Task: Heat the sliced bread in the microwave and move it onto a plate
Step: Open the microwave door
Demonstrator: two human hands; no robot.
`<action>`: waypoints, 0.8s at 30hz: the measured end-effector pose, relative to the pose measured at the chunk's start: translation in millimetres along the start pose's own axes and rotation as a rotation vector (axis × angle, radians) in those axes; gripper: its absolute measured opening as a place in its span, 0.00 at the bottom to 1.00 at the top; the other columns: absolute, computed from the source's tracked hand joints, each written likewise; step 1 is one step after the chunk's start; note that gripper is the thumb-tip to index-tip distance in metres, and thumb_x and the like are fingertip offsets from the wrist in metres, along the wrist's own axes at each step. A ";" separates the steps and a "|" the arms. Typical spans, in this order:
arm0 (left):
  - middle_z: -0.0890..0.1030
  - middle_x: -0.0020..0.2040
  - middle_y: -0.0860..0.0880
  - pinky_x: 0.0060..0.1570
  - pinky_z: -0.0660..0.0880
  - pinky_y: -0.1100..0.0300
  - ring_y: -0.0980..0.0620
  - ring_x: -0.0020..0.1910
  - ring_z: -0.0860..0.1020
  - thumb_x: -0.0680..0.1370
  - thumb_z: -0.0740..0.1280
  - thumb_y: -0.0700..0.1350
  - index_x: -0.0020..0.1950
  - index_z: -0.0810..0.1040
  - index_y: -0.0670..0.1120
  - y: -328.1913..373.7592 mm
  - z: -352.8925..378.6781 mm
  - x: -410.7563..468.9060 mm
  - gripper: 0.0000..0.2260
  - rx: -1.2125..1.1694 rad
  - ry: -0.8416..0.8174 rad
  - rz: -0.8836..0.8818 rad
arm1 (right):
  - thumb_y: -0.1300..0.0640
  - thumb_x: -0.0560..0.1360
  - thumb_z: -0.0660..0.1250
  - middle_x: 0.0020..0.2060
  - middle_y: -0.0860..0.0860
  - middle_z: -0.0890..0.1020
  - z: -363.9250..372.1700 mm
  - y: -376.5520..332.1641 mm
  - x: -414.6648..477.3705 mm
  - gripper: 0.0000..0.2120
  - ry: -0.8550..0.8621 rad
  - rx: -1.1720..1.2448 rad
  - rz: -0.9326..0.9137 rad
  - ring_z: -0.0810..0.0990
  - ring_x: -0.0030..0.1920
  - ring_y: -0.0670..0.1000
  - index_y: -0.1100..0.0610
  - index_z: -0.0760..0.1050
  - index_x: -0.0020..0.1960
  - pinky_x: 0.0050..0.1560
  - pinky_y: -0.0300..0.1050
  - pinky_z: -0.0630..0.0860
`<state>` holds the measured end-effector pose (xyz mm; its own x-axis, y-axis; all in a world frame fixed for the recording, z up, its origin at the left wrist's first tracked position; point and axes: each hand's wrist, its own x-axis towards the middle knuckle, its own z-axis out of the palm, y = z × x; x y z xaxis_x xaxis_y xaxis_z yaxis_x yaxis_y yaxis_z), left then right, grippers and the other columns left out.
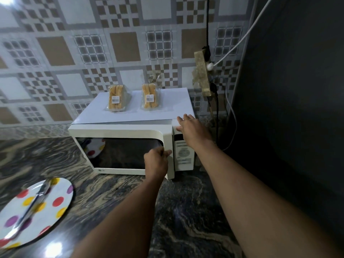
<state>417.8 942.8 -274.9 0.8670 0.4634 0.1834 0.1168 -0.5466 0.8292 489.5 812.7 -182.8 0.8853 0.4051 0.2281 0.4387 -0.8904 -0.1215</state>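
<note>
White door (121,134) is gripped by left hand (156,161); right hand (188,127) lies flat on microwave (160,109). Bread (149,98) sits beyond, nearer the right.

Only arms are showing of the person. Left forearm (119,216) is running bare from the near edge up to the wrist. Right forearm (251,187) is showing bare the same way on the right, looking wider at the near end under the wide lens. Left hand (156,161) and right hand (189,127) are both showing bare. Right fingertips (183,118) are blurring a bit at the far end, so nails and fine detail aren't reading.
</note>
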 end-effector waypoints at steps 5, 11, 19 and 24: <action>0.79 0.32 0.40 0.36 0.78 0.51 0.47 0.33 0.77 0.78 0.71 0.44 0.34 0.74 0.39 9.0 -5.6 -5.5 0.15 0.050 -0.045 -0.009 | 0.65 0.82 0.58 0.71 0.58 0.68 -7.9 -0.3 -4.0 0.24 -0.038 0.001 -0.023 0.66 0.70 0.58 0.60 0.60 0.78 0.65 0.52 0.69; 0.81 0.51 0.47 0.41 0.68 0.55 0.43 0.50 0.77 0.74 0.65 0.43 0.53 0.78 0.49 33.9 -32.5 -20.2 0.09 0.441 0.215 0.212 | 0.72 0.77 0.56 0.71 0.58 0.69 -22.0 5.4 -7.2 0.28 -0.073 0.001 -0.035 0.69 0.70 0.60 0.60 0.62 0.77 0.65 0.58 0.71; 0.62 0.79 0.45 0.78 0.49 0.42 0.45 0.80 0.53 0.85 0.45 0.55 0.78 0.64 0.51 53.0 -32.2 11.7 0.23 0.534 0.008 0.297 | 0.70 0.77 0.58 0.69 0.57 0.72 -27.4 -1.3 -5.1 0.27 -0.077 0.030 -0.030 0.71 0.68 0.59 0.60 0.64 0.76 0.63 0.54 0.72; 0.73 0.72 0.49 0.75 0.55 0.37 0.46 0.77 0.62 0.85 0.47 0.55 0.71 0.73 0.52 49.5 -42.2 -1.8 0.22 0.500 0.090 0.321 | 0.64 0.78 0.56 0.69 0.59 0.72 -28.4 -8.2 4.3 0.23 -0.129 0.049 -0.062 0.70 0.67 0.61 0.62 0.65 0.73 0.66 0.57 0.68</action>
<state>401.5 944.3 -211.9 0.8549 0.2655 0.4456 0.0882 -0.9210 0.3795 485.3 815.8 -153.4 0.8673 0.4854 0.1106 0.4975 -0.8527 -0.1592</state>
